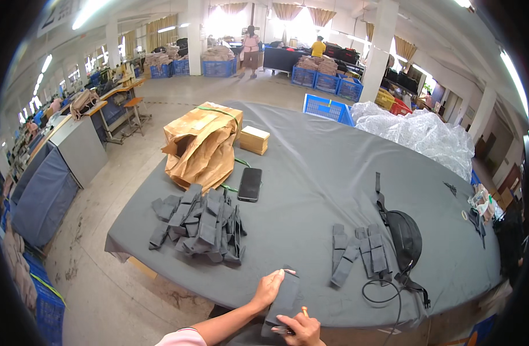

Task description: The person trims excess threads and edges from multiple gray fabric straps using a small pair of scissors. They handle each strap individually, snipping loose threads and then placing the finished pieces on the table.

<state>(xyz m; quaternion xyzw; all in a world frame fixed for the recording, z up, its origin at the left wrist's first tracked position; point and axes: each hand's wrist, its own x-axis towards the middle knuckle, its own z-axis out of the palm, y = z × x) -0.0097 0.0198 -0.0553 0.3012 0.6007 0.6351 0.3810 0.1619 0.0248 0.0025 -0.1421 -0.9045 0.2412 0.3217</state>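
A dark grey fabric strip [285, 294] lies at the table's near edge, its lower end hanging toward me. My left hand [269, 288] pinches the strip's far end between thumb and fingers. Over its near end, my right hand [302, 330] is closed around a slim tool with an orange end [305, 311]; the rest of that tool is mostly hidden by the fingers. To the left sits a loose heap of similar grey fabric strips [201, 225]. Several more folded strips [345, 259] rest to the right of my hands.
A grey cloth covers the table [310, 190]. On it are a black phone [250, 184], an open brown paper bag [204, 138], a stack of tan cards [254, 140] and a black waist bag [404, 236] with a cable [385, 301]. Bubble wrap [417, 135] bulges beyond the far right edge.
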